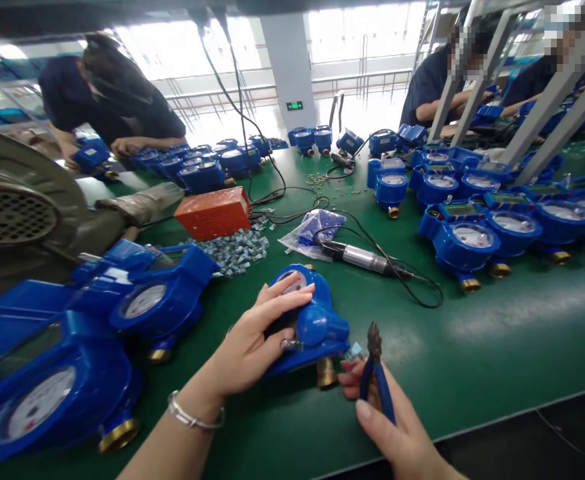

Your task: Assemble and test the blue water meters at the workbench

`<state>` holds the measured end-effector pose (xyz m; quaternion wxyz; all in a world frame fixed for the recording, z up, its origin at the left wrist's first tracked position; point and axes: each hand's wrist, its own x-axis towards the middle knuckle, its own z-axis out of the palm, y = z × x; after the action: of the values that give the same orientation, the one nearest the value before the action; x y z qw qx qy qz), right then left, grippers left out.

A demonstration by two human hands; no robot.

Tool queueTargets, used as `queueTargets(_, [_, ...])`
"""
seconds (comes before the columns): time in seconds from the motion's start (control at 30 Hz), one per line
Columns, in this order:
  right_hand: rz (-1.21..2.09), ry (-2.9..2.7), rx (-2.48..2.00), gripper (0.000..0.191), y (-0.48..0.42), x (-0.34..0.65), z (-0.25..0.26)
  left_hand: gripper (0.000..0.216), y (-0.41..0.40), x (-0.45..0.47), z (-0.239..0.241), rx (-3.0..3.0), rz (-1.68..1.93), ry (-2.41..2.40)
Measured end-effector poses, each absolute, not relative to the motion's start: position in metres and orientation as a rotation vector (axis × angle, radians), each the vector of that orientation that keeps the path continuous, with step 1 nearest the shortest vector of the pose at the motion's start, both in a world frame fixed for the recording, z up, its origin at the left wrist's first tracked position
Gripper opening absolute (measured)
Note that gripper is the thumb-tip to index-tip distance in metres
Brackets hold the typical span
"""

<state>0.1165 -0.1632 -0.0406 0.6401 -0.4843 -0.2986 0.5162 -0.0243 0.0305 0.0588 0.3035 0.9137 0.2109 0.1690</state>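
My left hand (255, 337) lies over a blue water meter (317, 327) on the green table (472, 347), fingers spread across its dial and body, holding it down. A brass fitting (326, 373) sticks out of the meter toward me. My right hand (387, 420) grips blue-handled pliers (376, 373), jaws pointing up just right of the meter. A small pale seal piece (355, 351) sits between the pliers' jaws and the meter's corner.
More blue meters lie at my left (72, 347) and in rows at the right (472, 233) and back. An orange box (213, 212), a heap of small grey parts (235, 250), a plastic bag (312, 230) and a corded tool (362, 257) lie mid-table. Other people work at the far side.
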Motion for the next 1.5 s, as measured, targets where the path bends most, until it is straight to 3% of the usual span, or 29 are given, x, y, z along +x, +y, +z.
queueTargets(0.2, [1.085,-0.475,-1.057,0.039,-0.150,0.122,-0.045,0.038,0.028,0.003,0.070,2.599,0.419,0.474])
queueTargets(0.5, [0.954,-0.781,-1.143,0.039,-0.166,0.136,-0.042,0.027,0.045,0.024,0.077,2.510,0.385,0.250])
queueTargets(0.57, [0.918,-0.770,-1.191,0.041,-0.172,0.127,-0.041,0.024,0.037,0.020,0.072,2.536,0.609,0.409])
queueTargets(0.73, [0.950,-0.645,-1.104,0.040,-0.182,0.106,-0.047,0.021,-0.028,-0.013,0.042,2.252,1.596,1.116])
queueTargets(0.77, [0.949,-0.651,-1.099,0.041,-0.183,0.104,-0.048,0.021,-0.046,-0.019,0.034,2.171,1.599,1.091])
queueTargets(0.87, [0.954,-0.699,-1.132,0.045,-0.186,0.104,-0.050,0.008,-0.091,-0.025,0.012,2.051,1.031,0.986])
queueTargets(1.0, [0.975,-0.771,-1.206,0.046,-0.191,0.113,-0.052,0.017,-0.107,-0.011,-0.004,1.572,0.532,1.018])
queueTargets(1.13, [1.017,-0.911,-1.254,0.050,-0.200,0.125,-0.053,0.029,-0.093,0.001,-0.007,1.470,0.431,1.086])
queueTargets(1.5, [1.645,-0.621,-1.261,0.047,-0.213,0.155,-0.035,0.021,-0.093,-0.002,-0.021,1.757,0.538,1.024])
